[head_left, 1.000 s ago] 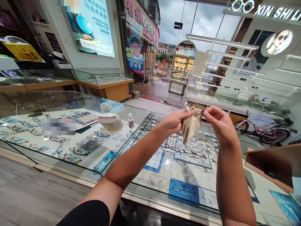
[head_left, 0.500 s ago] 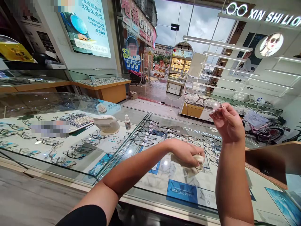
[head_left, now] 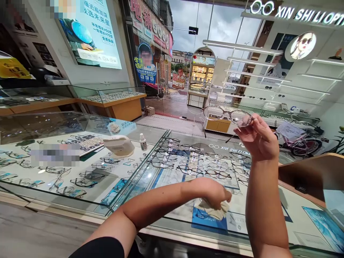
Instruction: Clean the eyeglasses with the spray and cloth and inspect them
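My right hand [head_left: 258,139] is raised above the glass display counter [head_left: 172,218] and holds a pair of thin-framed glasses [head_left: 228,115] by one end, lenses turned toward the shop entrance. My left hand [head_left: 213,193] rests low on the counter's glass top near the front edge, fingers closed on a crumpled beige cleaning cloth [head_left: 213,211]. Rows of glasses frames [head_left: 193,165] lie under the glass beneath both hands.
A white device [head_left: 119,145] and a small white bottle [head_left: 143,141] stand on the left counter. A wooden tray [head_left: 309,175] juts in at the right. Beyond are a standing mirror [head_left: 200,80], a pink bicycle [head_left: 298,143] and wall shelves of glasses.
My left hand has dropped from the glasses down to the counter top with the cloth. My right hand has lifted the glasses higher, holding them alone. The view has shifted slightly.
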{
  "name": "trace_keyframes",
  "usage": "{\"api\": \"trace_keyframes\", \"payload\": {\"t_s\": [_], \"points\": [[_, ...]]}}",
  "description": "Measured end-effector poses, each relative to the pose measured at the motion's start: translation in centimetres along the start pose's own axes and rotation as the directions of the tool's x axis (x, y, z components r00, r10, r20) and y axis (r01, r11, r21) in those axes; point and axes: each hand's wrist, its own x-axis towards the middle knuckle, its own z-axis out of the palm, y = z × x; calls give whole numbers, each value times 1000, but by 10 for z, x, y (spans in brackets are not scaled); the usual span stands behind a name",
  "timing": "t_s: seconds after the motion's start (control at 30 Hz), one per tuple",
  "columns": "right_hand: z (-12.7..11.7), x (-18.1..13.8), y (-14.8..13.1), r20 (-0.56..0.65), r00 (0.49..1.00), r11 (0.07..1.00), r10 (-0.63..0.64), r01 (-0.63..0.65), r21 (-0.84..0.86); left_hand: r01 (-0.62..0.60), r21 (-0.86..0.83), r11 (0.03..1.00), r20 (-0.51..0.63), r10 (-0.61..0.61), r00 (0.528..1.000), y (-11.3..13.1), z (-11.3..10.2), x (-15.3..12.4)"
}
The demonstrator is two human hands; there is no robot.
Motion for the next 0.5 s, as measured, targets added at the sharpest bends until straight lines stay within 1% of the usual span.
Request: {"api": "trace_keyframes", "payload": {"t_s": [0.03,0.07,0.1,0.13,0.17,0.2,0.23,0.27,0.3,0.33,0.37,0.4,0.43,0.5], "points": [[0,-1,-1,-7,1000,1000,-3,3,1,3,17,1000,-101,-1,995,0,-9,-12],[-1,-2,-3,-13,1000,1000,-6,6,-1,48,13,999,-207,-44,977,1,-21,-27],[-1,-3,-4,-20,1000,1000,-9,9,-2,95,-29,995,-311,-99,945,1,-35,-45],[-1,-3,-6,-28,1000,1000,-12,12,3,117,-85,989,-424,-143,895,1,-50,-64],[0,-4,-8,-37,999,1000,-13,14,13,106,-133,985,-543,-162,824,1,-64,-84],[0,-4,-9,-44,999,1000,-12,13,27,75,-179,981,-649,-175,740,1,-77,-102],[1,-5,-10,-48,999,999,-10,12,40,31,-223,974,-754,-192,629,2,-88,-117],[2,-5,-10,-50,999,999,-9,11,52,-33,-237,971,-865,-196,463,2,-96,-129],[3,-4,-10,-50,999,998,-8,11,63,-101,-228,968,-938,-190,290,3,-102,-137],[4,-4,-10,-49,999,997,-7,10,73,-164,-207,964,-972,-184,147,4,-105,-140],[5,-3,-9,-47,999,997,-4,8,83,-219,-172,960,-985,-167,42,4,-107,-141],[6,-2,-8,-45,999,995,0,5,95,-262,-134,956,-989,-144,-19,5,-107,-139],[7,-2,-7,-43,999,994,6,-1,110,-292,-99,951,-992,-117,-46,5,-106,-135],[8,-1,-4,-44,999,988,28,-21,150,-316,-37,948,-996,-62,-68,5,-105,-127]]}}
